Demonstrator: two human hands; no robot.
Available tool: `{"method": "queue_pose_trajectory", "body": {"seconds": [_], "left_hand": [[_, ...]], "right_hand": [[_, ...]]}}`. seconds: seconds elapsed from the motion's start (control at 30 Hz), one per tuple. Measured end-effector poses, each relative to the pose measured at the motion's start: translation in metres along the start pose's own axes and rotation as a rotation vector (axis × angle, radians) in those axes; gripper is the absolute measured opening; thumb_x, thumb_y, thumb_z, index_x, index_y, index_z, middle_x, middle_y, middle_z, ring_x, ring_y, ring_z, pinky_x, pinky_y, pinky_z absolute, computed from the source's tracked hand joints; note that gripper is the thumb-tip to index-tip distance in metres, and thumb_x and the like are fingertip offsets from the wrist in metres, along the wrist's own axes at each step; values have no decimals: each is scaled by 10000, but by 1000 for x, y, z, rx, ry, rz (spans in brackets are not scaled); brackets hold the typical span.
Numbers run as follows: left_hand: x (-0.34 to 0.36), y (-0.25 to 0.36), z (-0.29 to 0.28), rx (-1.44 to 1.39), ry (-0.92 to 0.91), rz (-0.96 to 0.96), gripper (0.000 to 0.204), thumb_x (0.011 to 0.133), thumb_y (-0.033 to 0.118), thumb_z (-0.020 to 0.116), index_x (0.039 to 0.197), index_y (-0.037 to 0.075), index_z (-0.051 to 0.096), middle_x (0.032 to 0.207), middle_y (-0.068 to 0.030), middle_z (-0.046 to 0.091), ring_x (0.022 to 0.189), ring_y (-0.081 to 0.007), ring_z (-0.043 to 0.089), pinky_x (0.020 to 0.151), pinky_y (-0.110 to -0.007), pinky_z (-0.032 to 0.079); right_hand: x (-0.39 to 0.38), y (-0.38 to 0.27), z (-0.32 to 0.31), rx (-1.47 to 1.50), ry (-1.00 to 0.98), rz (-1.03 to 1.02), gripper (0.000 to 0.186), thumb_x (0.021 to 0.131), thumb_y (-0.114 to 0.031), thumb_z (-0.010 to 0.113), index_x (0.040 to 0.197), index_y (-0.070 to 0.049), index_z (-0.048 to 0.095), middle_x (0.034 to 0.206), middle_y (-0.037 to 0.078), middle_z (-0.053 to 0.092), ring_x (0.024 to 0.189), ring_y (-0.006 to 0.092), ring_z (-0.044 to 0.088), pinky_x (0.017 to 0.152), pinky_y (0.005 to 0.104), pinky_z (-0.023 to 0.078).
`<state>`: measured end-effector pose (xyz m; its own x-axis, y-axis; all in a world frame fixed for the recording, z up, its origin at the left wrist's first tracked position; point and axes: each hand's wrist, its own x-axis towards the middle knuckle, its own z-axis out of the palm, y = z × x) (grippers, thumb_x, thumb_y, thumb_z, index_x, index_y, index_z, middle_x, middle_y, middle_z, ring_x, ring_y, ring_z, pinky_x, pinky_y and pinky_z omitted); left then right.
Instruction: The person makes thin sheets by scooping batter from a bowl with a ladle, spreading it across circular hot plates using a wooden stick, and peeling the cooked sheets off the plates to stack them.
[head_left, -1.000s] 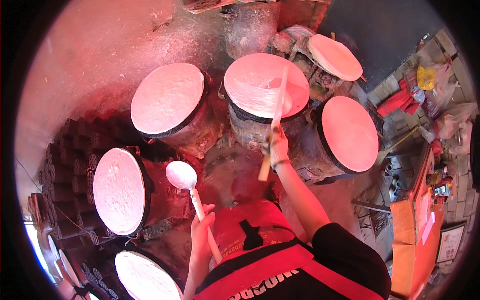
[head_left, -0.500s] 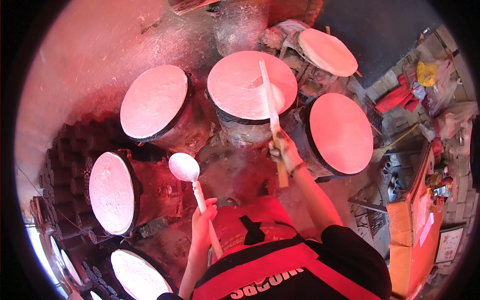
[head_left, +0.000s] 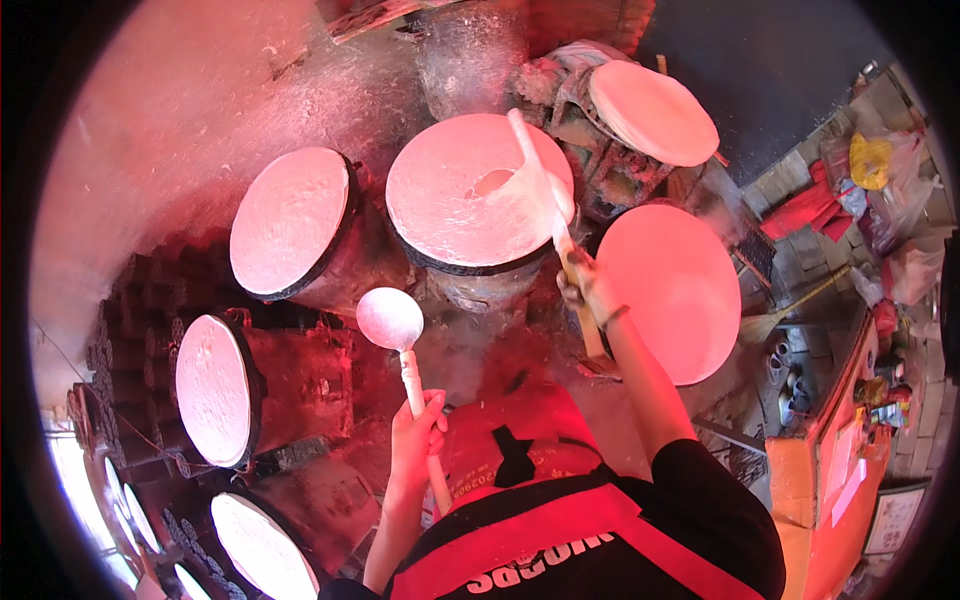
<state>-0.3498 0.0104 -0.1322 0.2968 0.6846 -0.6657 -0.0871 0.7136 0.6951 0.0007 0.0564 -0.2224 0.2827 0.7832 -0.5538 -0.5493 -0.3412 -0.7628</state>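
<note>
My right hand (head_left: 588,285) grips a long flat wooden stick (head_left: 545,195) whose tip lies under the edge of a thin white sheet on the round middle griddle (head_left: 470,190); a corner of the sheet is lifted off. My left hand (head_left: 415,440) holds the handle of a white ladle (head_left: 392,320), bowl up, in front of my red apron. Another round griddle (head_left: 290,220) with a white sheet stands to the left of the middle one.
More round hot plates ring me: one at right (head_left: 670,290), one at far right back (head_left: 650,110), others at left (head_left: 212,390) and lower left (head_left: 260,545). A metal pot (head_left: 470,40) stands behind. Bags, a broom and an orange counter (head_left: 830,450) fill the right side.
My view has shifted, so the griddles sit further right and lower. The stick's tip has slid across the middle sheet and peeled its edge up. The ladle stays raised.
</note>
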Motion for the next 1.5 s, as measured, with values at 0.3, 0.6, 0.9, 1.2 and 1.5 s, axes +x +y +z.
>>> {"method": "queue_pose_trajectory", "body": {"seconds": [0.3, 0.6, 0.9, 1.2, 1.5], "left_hand": [[16, 3, 15, -111, 73, 65, 185, 936, 188, 512, 1042, 37, 494, 689, -18, 482, 497, -40, 387, 399, -197, 282], [30, 31, 10, -166, -80, 28, 116, 918, 141, 533, 928, 57, 454, 767, -10, 468, 545, -44, 386, 411, -174, 280], [34, 39, -16, -163, -108, -17, 119, 925, 148, 529, 986, 63, 471, 747, 4, 455, 527, -23, 343, 407, -148, 248], [53, 47, -19, -46, -202, -46, 141, 934, 181, 520, 975, 63, 454, 757, -1, 453, 554, -42, 382, 432, -174, 294], [191, 100, 7, 268, -136, 222, 127, 911, 160, 525, 918, 72, 435, 692, 6, 443, 524, -65, 415, 399, -210, 327]], "right_hand": [[13, 11, 45, -326, -22, -310, 397, 904, -361, 557, 1276, -231, 510, 578, -66, 427, 398, 49, 321, 367, 208, 251], [-2, 38, 99, -91, 66, -288, 369, 897, -307, 588, 1254, -220, 550, 552, -68, 401, 378, 42, 318, 348, 232, 252], [-10, 64, 98, 37, 168, -221, 381, 897, -343, 576, 1269, -294, 510, 503, -82, 351, 349, 48, 308, 324, 230, 238], [9, -6, 78, -111, 202, -127, 331, 903, -329, 558, 1209, -206, 530, 512, -55, 363, 341, 64, 299, 319, 244, 220], [-75, 82, 69, -52, 261, -254, 358, 879, -300, 622, 1224, -218, 574, 558, -107, 395, 406, 15, 314, 366, 198, 237]]}}
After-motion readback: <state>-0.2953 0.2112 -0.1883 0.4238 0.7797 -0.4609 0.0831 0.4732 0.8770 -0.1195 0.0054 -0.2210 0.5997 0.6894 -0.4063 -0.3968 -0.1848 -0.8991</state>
